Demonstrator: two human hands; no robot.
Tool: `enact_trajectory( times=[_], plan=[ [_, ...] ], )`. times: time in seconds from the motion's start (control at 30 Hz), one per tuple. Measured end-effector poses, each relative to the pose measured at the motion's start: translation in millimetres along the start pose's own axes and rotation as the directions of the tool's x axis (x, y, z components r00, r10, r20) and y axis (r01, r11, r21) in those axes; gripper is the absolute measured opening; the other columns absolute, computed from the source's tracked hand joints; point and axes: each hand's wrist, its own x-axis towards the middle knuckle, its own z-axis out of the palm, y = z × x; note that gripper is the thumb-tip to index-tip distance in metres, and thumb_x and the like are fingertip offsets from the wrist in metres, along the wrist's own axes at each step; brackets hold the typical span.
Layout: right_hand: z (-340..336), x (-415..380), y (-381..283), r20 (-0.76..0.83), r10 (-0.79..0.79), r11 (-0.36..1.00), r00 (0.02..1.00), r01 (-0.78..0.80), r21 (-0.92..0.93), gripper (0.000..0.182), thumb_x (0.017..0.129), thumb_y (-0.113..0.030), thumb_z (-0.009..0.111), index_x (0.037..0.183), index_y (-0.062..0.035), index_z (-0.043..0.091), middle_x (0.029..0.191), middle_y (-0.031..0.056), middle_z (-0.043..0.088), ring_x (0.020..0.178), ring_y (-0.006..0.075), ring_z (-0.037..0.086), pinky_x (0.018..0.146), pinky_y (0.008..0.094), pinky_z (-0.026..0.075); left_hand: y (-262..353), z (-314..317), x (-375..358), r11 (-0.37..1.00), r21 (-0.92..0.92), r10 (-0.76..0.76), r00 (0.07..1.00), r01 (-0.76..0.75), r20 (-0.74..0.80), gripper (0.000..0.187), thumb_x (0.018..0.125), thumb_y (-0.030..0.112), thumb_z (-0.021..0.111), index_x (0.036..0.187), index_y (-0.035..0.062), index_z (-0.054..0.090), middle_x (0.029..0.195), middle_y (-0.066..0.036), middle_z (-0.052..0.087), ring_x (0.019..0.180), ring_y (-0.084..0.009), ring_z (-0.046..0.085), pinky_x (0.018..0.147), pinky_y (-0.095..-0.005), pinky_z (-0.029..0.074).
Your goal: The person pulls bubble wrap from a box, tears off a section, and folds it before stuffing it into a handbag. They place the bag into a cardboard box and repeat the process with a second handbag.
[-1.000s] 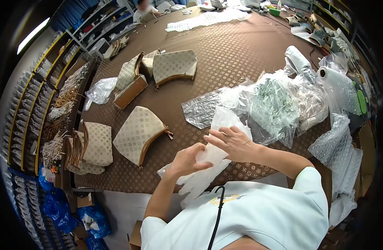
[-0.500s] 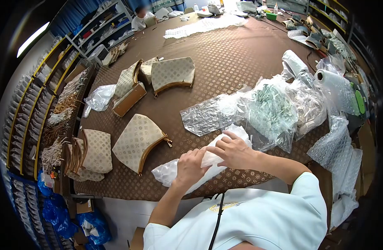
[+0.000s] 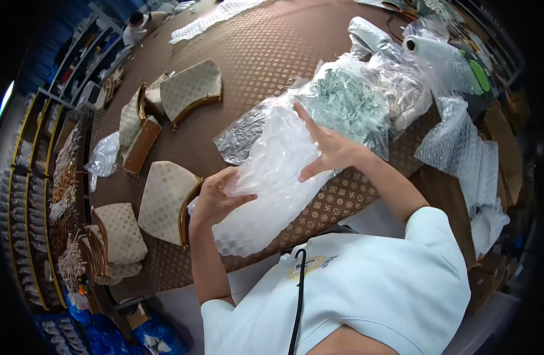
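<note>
A sheet of clear bubble wrap [image 3: 272,177] is held up in front of me above the table's near edge. My left hand [image 3: 215,198] grips its lower left side with thumb on top. My right hand [image 3: 328,148] presses flat against its upper right side, fingers spread. A beige patterned bag [image 3: 165,198] with a tan trim lies on the brown patterned table [image 3: 266,53] just left of my left hand.
More beige bags [image 3: 189,89] lie at the left and far left. Plastic bags of green and pale parts [image 3: 354,100], a bubble-wrap roll [image 3: 443,53] and loose bubble wrap [image 3: 467,148] crowd the right. Shelves [image 3: 35,177] run along the left. A person [image 3: 136,23] sits at the far end.
The bubble wrap, folded small and low on the table before, is now spread wide and lifted between both hands. My head has turned, shifting the view.
</note>
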Motion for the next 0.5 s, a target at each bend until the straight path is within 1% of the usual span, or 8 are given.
enact_trajectory(
  times=[0.07,0.13,0.2,0.3,0.33,0.4,0.43,0.5],
  plan=[
    [1,-10,2,-0.057,0.095,0.995,0.994,-0.093,0.046,0.118,0.057,-0.048,0.08,0.142,-0.0053,0.01,0.14,0.0247,0.028,0.131,0.0369,0.024,0.106,0.0402,0.024,-2,3,4,0.998,0.033,0.046,0.998,-0.048,0.049,0.041,0.067,0.006,0.078,0.103,-0.0011,0.06,0.095,-0.004,0.061,0.086,-0.0109,0.056,0.076,-0.0254,0.047],
    [-4,-22,-1,0.257,0.184,0.941,0.949,-0.246,0.232,0.086,0.06,-0.041,0.08,0.128,-0.0043,0.042,0.122,0.0188,0.051,0.121,0.0307,0.04,0.1,0.0381,0.032,-1,6,13,0.989,0.064,0.124,0.984,-0.133,0.124,0.041,0.066,0.007,0.078,0.102,-0.0012,0.06,0.094,-0.004,0.061,0.085,-0.0113,0.056,0.076,-0.0259,0.047],
    [17,-42,24,-0.001,-0.029,1.0,1.0,0.029,0.001,0.055,0.062,-0.035,0.08,0.101,-0.002,0.06,0.101,0.0122,0.063,0.103,0.0265,0.054,0.09,0.0349,0.041,1,13,19,0.965,0.219,0.107,0.979,-0.145,0.176,0.049,0.061,0.01,0.08,0.105,0.0004,0.06,0.094,-0.009,0.062,0.085,-0.0191,0.059,0.075,-0.0291,0.047],
    [10,-74,-4,0.056,0.213,0.943,0.975,-0.22,0.249,0.033,0.068,-0.027,0.078,0.087,-0.002,0.066,0.088,0.0082,0.066,0.081,0.0167,0.061,0.075,0.0293,0.047,22,24,21,0.926,0.303,0.195,0.973,-0.225,0.126,0.058,0.058,0.012,0.082,0.109,0.0019,0.059,0.101,-0.011,0.063,0.093,-0.0231,0.059,0.08,-0.0324,0.046],
    [5,-84,0,0.021,0.232,0.941,0.972,-0.23,0.247,0.033,0.068,-0.027,0.078,0.087,-0.002,0.066,0.088,0.0082,0.066,0.081,0.0167,0.061,0.075,0.0293,0.047,13,11,18,0.924,0.256,0.264,0.958,-0.285,0.114,0.061,0.069,0.034,0.076,0.117,0.0032,0.055,0.111,-0.013,0.06,0.097,-0.0225,0.058,0.083,-0.0332,0.046],
    [-4,-113,9,-0.066,0.214,0.89,0.974,-0.167,0.424,0.026,0.07,-0.018,0.076,0.089,-0.0022,0.066,0.084,0.0058,0.067,0.077,0.0116,0.06,0.074,0.027,0.047,-13,-19,15,0.956,0.044,0.293,0.927,-0.291,-0.235,0.081,0.079,0.062,0.051,0.134,0.0047,0.038,0.115,-0.013,0.058,0.106,-0.0239,0.052,0.098,-0.0379,0.035],
    [-12,-129,-1,-0.138,0.223,0.9,0.965,-0.149,0.411,0.02,0.07,-0.01,0.075,0.087,-0.0018,0.067,0.082,0.0039,0.068,0.074,0.0098,0.06,0.072,0.0257,0.048,-19,-20,14,0.985,0.094,0.17,0.925,-0.146,-0.339,0.085,0.081,0.073,0.031,0.136,0.0086,0.035,0.133,-0.015,0.043,0.116,-0.0262,0.045,0.101,-0.0393,0.032],
    [-2,-157,13,-0.177,0.228,0.911,0.957,-0.146,0.386,0.023,0.07,-0.009,0.075,0.09,-0.0016,0.066,0.085,0.0038,0.067,0.077,0.0097,0.059,0.073,0.0264,0.048,-100,-1,27,0.796,-0.605,-0.1,0.987,0.003,-0.126,0.083,0.083,0.069,0.034,0.142,0.0109,0.021,0.143,-0.013,0.028,0.129,-0.0288,0.027,0.107,-0.0439,0.02]
  ],
)
